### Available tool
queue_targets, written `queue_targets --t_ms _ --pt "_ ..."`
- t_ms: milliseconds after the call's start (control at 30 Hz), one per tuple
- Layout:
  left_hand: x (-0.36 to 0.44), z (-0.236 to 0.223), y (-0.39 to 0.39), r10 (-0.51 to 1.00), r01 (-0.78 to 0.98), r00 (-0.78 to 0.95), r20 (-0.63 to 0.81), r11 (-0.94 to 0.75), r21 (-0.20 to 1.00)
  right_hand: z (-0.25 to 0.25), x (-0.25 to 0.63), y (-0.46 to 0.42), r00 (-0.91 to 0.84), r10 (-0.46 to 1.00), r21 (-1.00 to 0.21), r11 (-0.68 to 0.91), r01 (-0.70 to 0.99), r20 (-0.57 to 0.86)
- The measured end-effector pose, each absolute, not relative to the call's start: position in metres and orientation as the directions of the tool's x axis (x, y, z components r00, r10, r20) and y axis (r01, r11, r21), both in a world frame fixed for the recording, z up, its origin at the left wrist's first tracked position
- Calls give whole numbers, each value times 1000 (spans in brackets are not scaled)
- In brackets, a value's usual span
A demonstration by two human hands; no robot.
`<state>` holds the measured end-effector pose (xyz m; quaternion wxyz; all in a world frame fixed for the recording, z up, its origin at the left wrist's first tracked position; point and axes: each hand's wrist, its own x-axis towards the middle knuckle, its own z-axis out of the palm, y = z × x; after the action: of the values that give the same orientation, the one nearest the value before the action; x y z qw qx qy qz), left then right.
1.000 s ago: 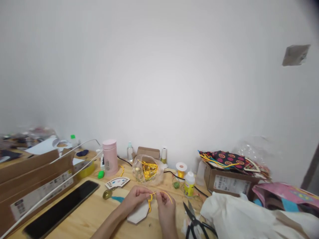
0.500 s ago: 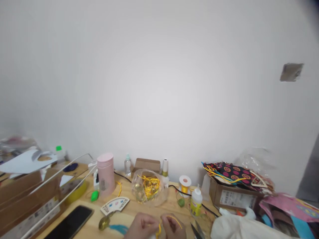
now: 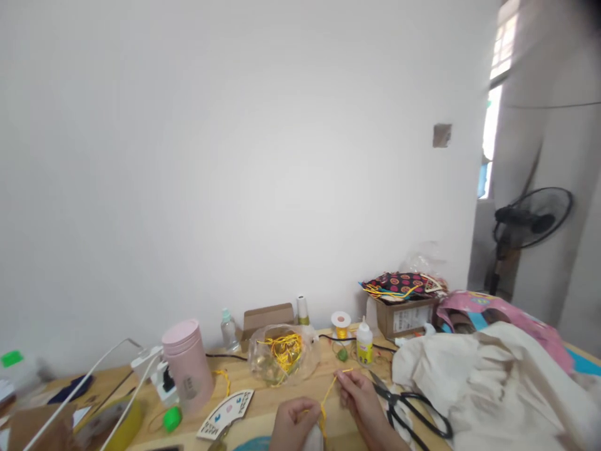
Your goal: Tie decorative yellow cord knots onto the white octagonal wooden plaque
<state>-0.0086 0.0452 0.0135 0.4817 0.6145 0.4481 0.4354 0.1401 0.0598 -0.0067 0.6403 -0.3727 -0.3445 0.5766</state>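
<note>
My left hand (image 3: 295, 423) is closed at the bottom centre, thumb and fingers pinching a yellow cord (image 3: 327, 394). To its right, my right hand (image 3: 359, 401) pinches the same cord higher up, and the strand runs slanting between the two hands. Below my left fingers shows a small white piece that I cannot make out. Teal threads (image 3: 253, 443) lie left of that hand. A fan-shaped card (image 3: 226, 414) with printed marks is on the wooden table, farther left. Black-handled scissors (image 3: 399, 401) lie partly open, just right of my right hand.
Behind my hands stand a plastic bag of yellow cord (image 3: 284, 354), a cord spool (image 3: 340, 324) and a glue bottle (image 3: 364, 343). A pink canister (image 3: 188, 366) and green object (image 3: 171, 419) are left. Cream cloth (image 3: 488, 382) and a cardboard box (image 3: 404, 318) fill the right.
The view has swung right, bringing a fan and window into sight. My hands have moved apart, with the right one farther up, and the yellow cord now stretches between them.
</note>
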Motion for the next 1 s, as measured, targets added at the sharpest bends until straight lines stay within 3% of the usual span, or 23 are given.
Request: queue_targets --t_ms 233,500,600,733,867,1000 --pt "-7 10 45 974 125 209 91 -119 985 6 145 54 60 998 -738 29 -674 -15" --pt "-9 8 44 976 165 203 79 -113 980 1 149 53 33 999 -700 13 -714 -15" --pt "-6 8 42 978 196 200 62 -102 975 5 150 50 74 997 -783 40 -621 -8" --pt "-5 7 41 974 177 225 30 -71 982 12 145 46 160 978 -909 188 -371 136" --pt "-4 9 41 982 96 189 0 -19 995 15 142 42 208 951 -956 260 -138 228" --pt "-2 9 41 977 -23 153 -151 156 987 14 146 42 239 937 -964 265 -8 255"
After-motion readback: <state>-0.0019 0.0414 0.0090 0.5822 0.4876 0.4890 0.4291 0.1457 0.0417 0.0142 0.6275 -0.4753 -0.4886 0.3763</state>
